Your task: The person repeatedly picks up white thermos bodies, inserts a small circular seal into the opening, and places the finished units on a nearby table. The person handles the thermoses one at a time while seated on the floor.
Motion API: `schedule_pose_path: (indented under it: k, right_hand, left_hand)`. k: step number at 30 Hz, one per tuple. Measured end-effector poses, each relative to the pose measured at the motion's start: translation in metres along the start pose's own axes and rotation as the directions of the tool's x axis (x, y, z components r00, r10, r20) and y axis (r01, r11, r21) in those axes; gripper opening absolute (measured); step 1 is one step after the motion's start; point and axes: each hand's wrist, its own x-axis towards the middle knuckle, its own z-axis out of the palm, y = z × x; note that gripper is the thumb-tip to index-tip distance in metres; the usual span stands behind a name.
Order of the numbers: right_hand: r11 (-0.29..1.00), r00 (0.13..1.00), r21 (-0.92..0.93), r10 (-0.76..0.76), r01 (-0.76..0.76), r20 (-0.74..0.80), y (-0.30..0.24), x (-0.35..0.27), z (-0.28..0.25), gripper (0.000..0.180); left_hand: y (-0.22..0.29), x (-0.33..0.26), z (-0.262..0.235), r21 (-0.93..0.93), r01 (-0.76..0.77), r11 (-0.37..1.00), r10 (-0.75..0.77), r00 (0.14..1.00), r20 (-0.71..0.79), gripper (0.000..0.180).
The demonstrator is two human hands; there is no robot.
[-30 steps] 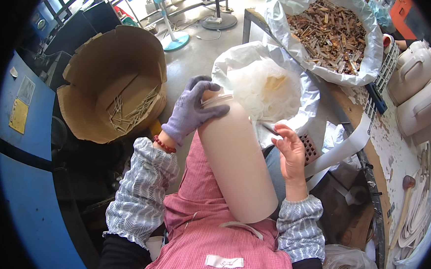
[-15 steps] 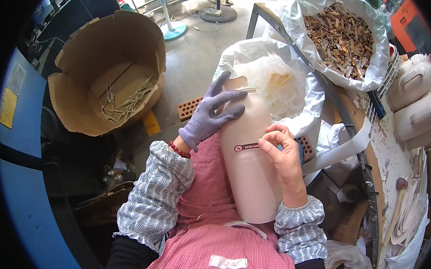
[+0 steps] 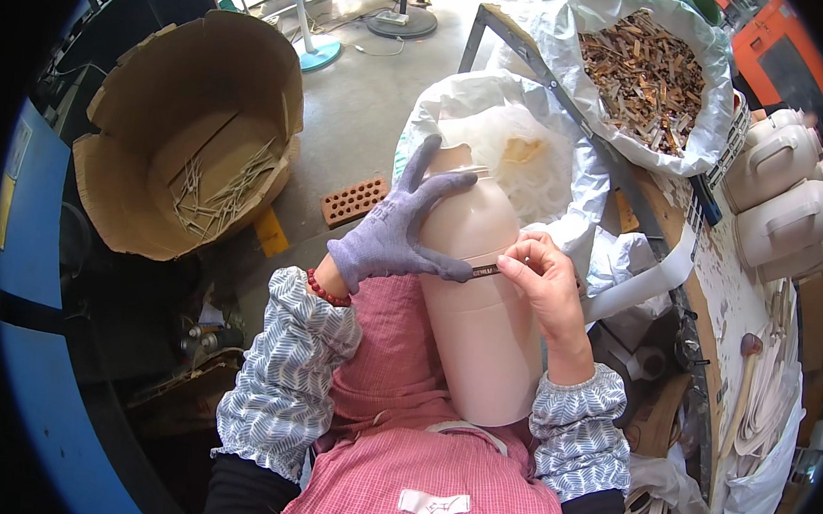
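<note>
Bottle [image 3: 490,356] on the lap [image 3: 383,345], left hand's [image 3: 393,220] fingers spread across it! Right hand's [image 3: 544,279] thumb and forefinger press together at the dark label [image 3: 485,271], seemingly laid on; covered end unclear.

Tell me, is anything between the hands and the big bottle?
Yes: a purple glove covers the left hand, between it and the bottle. At the bare right hand, a small dark label shows by the fingertips; nothing else visible is in the way.
</note>
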Motion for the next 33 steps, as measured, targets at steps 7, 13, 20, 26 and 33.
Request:
schedule_pose_path:
  k: [7,13,20,26,33]
  right_hand:
    - [0.816,0.922,-0.529,-0.359,0.235,-0.145,0.0,-0.01,0.023,0.039]
    - [0.975,0.988,0.198,-0.07,0.096,-0.134,0.05,0.0,-0.01,0.045]
    - [0.901,0.967,0.387,0.114,-0.198,0.229,0.032,-0.01,-0.01,0.046]
    - [0.7,0.74,0.368,-0.671,0.611,0.047,-0.048,-0.033,0.04,0.028]
    - [0.619,0.922,-0.763,-0.378,0.188,-0.08,0.149,0.131,-0.042,0.023]
  left_hand:
    - [0.011,0.009,-0.006,0.097,-0.016,0.995,0.01,0.998,0.06,0.094]
    - [0.036,-0.015,-0.014,-0.636,0.083,0.767,-0.173,0.982,-0.08,0.054]
    - [0.09,-0.066,-0.041,-0.448,0.009,0.894,-0.217,0.884,-0.415,0.088]
    - [0.161,-0.064,-0.125,0.57,0.038,0.821,0.294,0.828,-0.478,0.036]
    - [0.158,-0.082,-0.126,0.581,0.088,0.809,0.176,0.907,-0.383,0.032]
